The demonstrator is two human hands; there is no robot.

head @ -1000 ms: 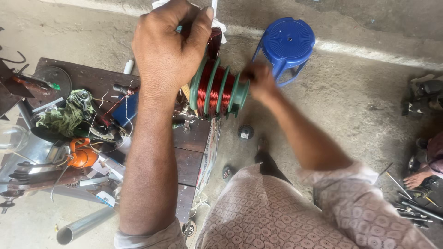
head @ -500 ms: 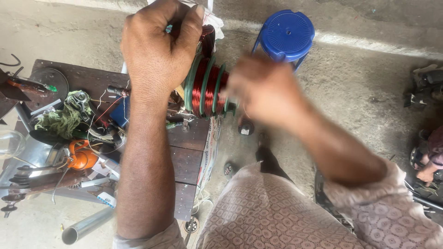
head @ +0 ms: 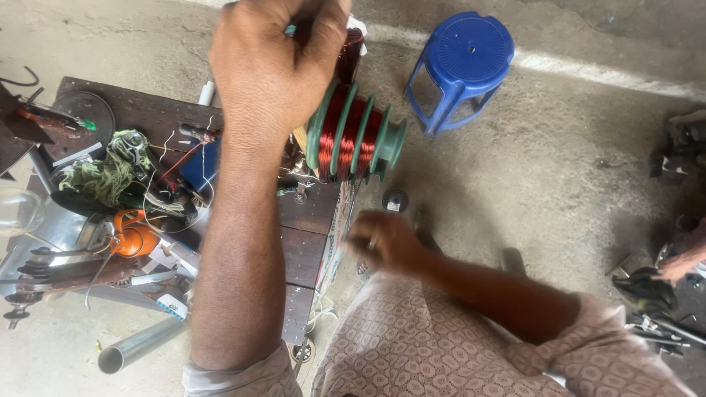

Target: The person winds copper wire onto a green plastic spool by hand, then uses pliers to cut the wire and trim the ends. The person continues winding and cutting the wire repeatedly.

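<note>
Bobbin: I see a green multi-flanged former (head: 354, 140) wound with red enamelled copper wire, lying on its side at the right edge of the dark wooden bench (head: 301, 254), above the concrete floor.
Left hand: my left hand (head: 276, 62) is clenched in a fist over something at the bobbin's left end; what it grips is hidden beneath the fingers.
Right hand: my right hand (head: 386, 242) is blurred, below the bobbin and apart from it; I cannot tell whether it is closed or holds anything.
Handling, my judgement: dense copper, so probably heavy for its bulk; stiff flanges, smooth plastic. The enamel would scratch and the turns could slip sideways, so I would hold by the flanges or core, not the windings.
Surroundings: tangled wires and green cord (head: 107, 176), an orange tool (head: 132, 237), a metal pipe (head: 140, 344) low left.
Obstructions: blue plastic stool (head: 463, 62) just beyond the bobbin; a black wheel (head: 395, 199) on the floor beneath it.
</note>
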